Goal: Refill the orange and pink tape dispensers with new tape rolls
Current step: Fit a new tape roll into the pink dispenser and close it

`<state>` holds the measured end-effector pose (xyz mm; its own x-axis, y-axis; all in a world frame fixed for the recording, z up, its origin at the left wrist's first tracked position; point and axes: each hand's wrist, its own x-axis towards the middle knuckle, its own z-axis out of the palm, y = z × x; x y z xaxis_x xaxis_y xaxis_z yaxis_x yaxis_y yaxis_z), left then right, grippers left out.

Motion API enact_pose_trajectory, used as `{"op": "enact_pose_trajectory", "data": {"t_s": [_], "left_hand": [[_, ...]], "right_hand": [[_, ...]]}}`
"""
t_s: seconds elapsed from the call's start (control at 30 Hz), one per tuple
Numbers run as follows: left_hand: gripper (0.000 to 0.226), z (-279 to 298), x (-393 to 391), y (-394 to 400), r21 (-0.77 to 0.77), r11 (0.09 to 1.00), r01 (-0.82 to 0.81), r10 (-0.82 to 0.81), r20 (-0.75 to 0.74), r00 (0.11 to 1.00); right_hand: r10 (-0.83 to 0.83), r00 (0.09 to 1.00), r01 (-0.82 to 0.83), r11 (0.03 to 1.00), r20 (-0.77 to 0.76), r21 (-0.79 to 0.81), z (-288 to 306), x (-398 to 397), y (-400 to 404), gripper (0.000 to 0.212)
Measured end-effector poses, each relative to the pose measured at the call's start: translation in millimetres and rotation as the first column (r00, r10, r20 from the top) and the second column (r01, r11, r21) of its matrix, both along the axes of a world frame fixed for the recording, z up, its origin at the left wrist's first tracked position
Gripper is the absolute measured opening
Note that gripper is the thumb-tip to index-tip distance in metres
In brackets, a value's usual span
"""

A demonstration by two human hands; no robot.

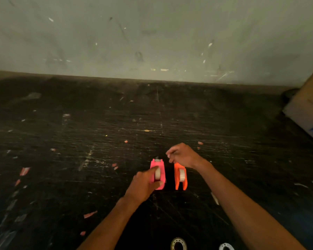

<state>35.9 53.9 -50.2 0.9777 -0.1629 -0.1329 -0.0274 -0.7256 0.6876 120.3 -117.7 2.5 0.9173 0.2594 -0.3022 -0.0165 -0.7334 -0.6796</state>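
Note:
A pink tape dispenser [160, 170] and an orange tape dispenser [180, 177] stand side by side on the dark, scratched table [98, 141]. Each carries a pale tape roll in its slot. My left hand [144, 184] grips the pink dispenser from its left side, with the thumb across the roll. My right hand [182, 155] hovers over the far end of the orange dispenser with the fingers curled; whether it pinches the tape end or touches the dispenser I cannot tell.
Two empty tape cores lie at the near edge, a tan core [178, 244] and a white core [226, 247]. A cardboard box [309, 109] leans at the right. A grey wall [152, 42] closes the back. Small tape scraps litter the table.

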Motion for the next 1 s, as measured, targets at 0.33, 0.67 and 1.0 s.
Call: {"op": "enact_pose_trajectory", "data": {"t_s": [0.33, 0.67, 1.0], "left_hand": [[0.061, 4, -64, -14, 0.111, 0.988, 0.108, -0.124, 0.157, 0.980], [0.050, -9, -126, -37, 0.336, 0.784, 0.522, -0.525, -0.091, 0.846], [0.054, 8, -107, 21, 0.388, 0.891, 0.236, -0.253, -0.006, 0.967]], "right_hand": [[-0.163, 0.981, 0.162, 0.987, 0.106, 0.012, -5, -145, -87, 0.015], [-0.148, 0.989, 0.147, 0.919, 0.024, -0.367, -54, -255, -104, 0.046], [0.126, 0.977, -0.076, 0.961, 0.175, -0.266, -46, -199, -8, 0.046]]}}
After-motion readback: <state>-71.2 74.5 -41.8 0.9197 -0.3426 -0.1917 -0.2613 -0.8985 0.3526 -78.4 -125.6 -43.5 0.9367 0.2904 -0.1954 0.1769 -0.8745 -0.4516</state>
